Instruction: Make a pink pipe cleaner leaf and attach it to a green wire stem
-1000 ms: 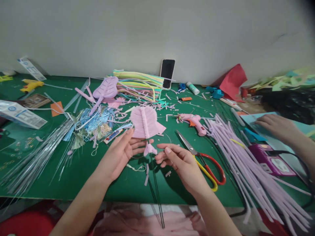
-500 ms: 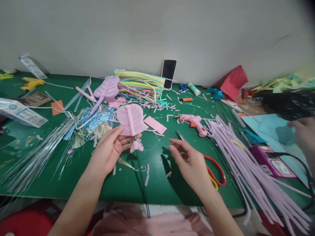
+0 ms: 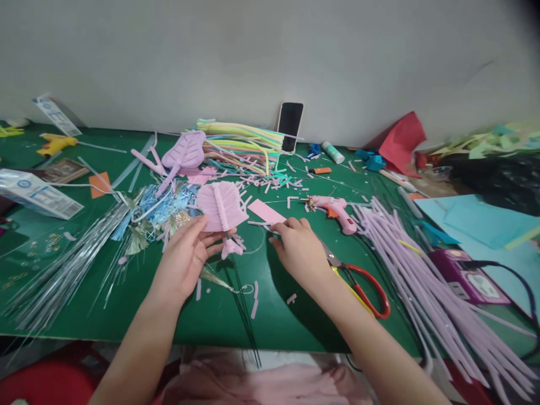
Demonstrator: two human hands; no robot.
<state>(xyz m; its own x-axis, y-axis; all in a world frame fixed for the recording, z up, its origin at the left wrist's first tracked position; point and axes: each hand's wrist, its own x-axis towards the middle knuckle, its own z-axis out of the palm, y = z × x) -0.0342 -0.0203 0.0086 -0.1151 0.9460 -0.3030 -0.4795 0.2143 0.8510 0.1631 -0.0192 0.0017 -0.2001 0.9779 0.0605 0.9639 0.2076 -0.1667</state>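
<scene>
My left hand holds a pink fuzzy leaf-shaped piece made of pipe cleaners, gripped near its base. Thin dark wire stems trail from it toward me. My right hand rests on the green table with its fingers curled in a pinch at a thin wire or pale strip by the pink paper strip. What it pinches is too small to name. Red-and-yellow-handled scissors lie just right of that hand.
A pink glue gun lies behind the scissors. Long lilac pipe cleaners fan out on the right near a purple power strip. Silver tinsel, blue scraps, a lilac leaf, coloured strips and a leaning phone fill the back.
My left hand carried the pink leaf piece to the left. My right hand moved from the stem forward to the pink paper strip and closed. The other person's hand at the right has gone from view.
</scene>
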